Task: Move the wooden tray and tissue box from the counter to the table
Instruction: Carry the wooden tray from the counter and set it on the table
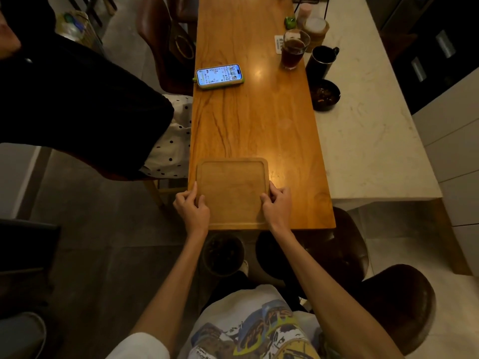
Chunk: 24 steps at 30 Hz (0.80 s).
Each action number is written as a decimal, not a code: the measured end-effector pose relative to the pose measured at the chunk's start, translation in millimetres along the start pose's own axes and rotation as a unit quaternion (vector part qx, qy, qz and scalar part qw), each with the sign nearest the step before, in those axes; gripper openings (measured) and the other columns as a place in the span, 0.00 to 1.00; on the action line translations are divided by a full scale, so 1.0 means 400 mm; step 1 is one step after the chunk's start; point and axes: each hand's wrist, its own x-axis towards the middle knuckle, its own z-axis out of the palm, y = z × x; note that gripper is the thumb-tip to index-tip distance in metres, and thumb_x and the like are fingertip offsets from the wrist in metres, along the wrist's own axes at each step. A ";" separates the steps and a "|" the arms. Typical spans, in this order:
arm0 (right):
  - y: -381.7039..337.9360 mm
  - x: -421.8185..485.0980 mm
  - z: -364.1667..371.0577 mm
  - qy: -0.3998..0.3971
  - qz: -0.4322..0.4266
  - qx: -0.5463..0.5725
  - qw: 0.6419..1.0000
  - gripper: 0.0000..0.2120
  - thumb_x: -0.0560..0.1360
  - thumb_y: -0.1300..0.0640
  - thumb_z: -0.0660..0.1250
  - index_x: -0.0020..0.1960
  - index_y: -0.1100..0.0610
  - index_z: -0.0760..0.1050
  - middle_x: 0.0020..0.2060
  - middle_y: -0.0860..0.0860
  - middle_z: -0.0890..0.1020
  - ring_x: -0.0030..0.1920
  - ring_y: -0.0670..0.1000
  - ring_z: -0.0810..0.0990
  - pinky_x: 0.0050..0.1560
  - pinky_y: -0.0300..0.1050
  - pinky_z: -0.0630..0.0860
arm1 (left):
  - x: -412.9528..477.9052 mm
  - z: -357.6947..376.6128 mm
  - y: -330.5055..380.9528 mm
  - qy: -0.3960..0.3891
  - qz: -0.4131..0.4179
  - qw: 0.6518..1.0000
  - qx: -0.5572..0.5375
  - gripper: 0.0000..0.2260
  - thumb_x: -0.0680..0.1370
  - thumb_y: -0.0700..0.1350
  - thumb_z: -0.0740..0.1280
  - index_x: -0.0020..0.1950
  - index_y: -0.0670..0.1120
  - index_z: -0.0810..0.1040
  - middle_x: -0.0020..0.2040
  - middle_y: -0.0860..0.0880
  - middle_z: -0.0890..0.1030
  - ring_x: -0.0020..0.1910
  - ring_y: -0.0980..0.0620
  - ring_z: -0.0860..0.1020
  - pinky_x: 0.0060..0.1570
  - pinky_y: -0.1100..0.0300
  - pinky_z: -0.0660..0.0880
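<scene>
Dim warm light fell on a long wooden worktop (259, 120) that ran away from the person, with a pale marble counter (363, 130) butting against its right edge. Nearest of all, at the near end of the worktop and toward its left corner, lay the wooden tray (232, 193), flat and empty, its near rim level with the near edge. The left hand (191, 207) gripped the tray's left rim and the right hand (276, 206) its right rim; on both, the fingers were curled closed over the rim, thumbs on top, holding nothing else.

Judged from this, the tray step was at its end: the tray sat on the table, and letting go was all that remained. The tissue box could not be made out with any certainty, so the next move called for releasing both rims, turning to the counter and finding the box there.

Farther along, a phone (220, 75) in a green case lay lit near the left edge. Beyond it, at the right edge, stood a glass of dark drink (294, 49); just beside it on the counter were a black mug (321, 62) and a dark bowl (325, 94). Another seated person's dark sleeve (77, 112) filled the left side.
</scene>
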 end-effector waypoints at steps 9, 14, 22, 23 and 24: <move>0.047 -0.034 -0.063 -0.054 -0.092 -0.001 0.994 0.29 0.79 0.51 0.68 0.77 0.55 0.63 0.61 0.50 0.72 0.60 0.45 0.71 0.61 0.32 0.70 | -0.032 -0.051 -0.026 -0.105 0.095 0.989 0.048 0.32 0.79 0.58 0.62 0.79 0.49 0.58 0.71 0.43 0.63 0.73 0.45 0.59 0.71 0.49 0.61; 0.160 -0.131 -0.112 -0.111 -0.248 -0.118 0.955 0.32 0.75 0.49 0.71 0.77 0.49 0.65 0.75 0.52 0.64 0.76 0.49 0.59 0.74 0.38 0.58 | -0.084 -0.107 -0.135 -0.188 0.247 0.935 0.169 0.38 0.75 0.68 0.60 0.80 0.53 0.54 0.81 0.46 0.48 0.80 0.49 0.42 0.75 0.44 0.48; 0.187 -0.140 -0.079 -0.040 -0.302 -0.162 0.939 0.28 0.74 0.57 0.73 0.73 0.52 0.72 0.69 0.54 0.74 0.73 0.57 0.68 0.68 0.56 0.73 | -0.084 -0.107 -0.159 -0.169 0.265 0.932 0.180 0.33 0.75 0.45 0.71 0.78 0.51 0.63 0.80 0.44 0.52 0.80 0.44 0.48 0.73 0.41 0.57; 0.190 -0.141 -0.080 -0.037 -0.304 -0.158 0.939 0.28 0.74 0.57 0.73 0.73 0.52 0.72 0.69 0.54 0.74 0.73 0.57 0.68 0.68 0.56 0.73 | -0.083 -0.108 -0.159 -0.169 0.268 0.931 0.182 0.33 0.75 0.44 0.71 0.78 0.50 0.63 0.80 0.44 0.52 0.80 0.44 0.48 0.73 0.41 0.58; 0.191 -0.140 -0.080 -0.035 -0.305 -0.156 0.939 0.28 0.74 0.58 0.73 0.72 0.52 0.72 0.69 0.54 0.75 0.73 0.57 0.68 0.68 0.55 0.73 | -0.082 -0.108 -0.160 -0.168 0.271 0.930 0.184 0.33 0.75 0.44 0.72 0.77 0.50 0.63 0.80 0.43 0.53 0.80 0.44 0.49 0.73 0.41 0.59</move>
